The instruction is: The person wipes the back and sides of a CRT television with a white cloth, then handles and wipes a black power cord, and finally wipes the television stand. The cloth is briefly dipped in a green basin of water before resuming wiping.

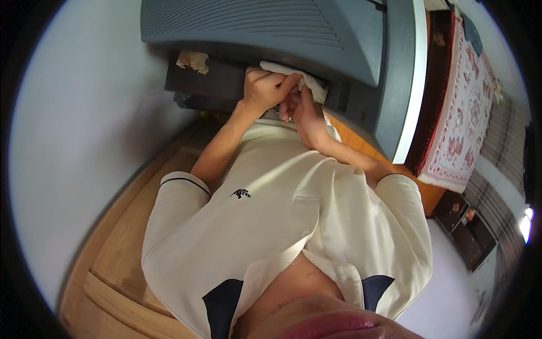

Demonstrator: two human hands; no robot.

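Note:
My left hand point(263, 90) is curled into a loose fist at the lower edge of a grey CRT television point(262, 21). Its thumb and forefinger pinch a folded white cloth point(315, 87). Close beside it, my right hand point(308, 118) has its fingers bent against the same cloth, and its fingertips meet the left thumb. The cloth lies bunched along the underside of the television housing, part of it covered by my fingers. I cannot see what is behind the cloth.
Under the television is a dark stand point(211, 80) with a torn pale patch point(192, 61). A white wall point(76, 106) rises at left, above a wooden panelled surface point(127, 254). At right lie a red-patterned white cover point(461, 110) and a dark cabinet point(470, 224).

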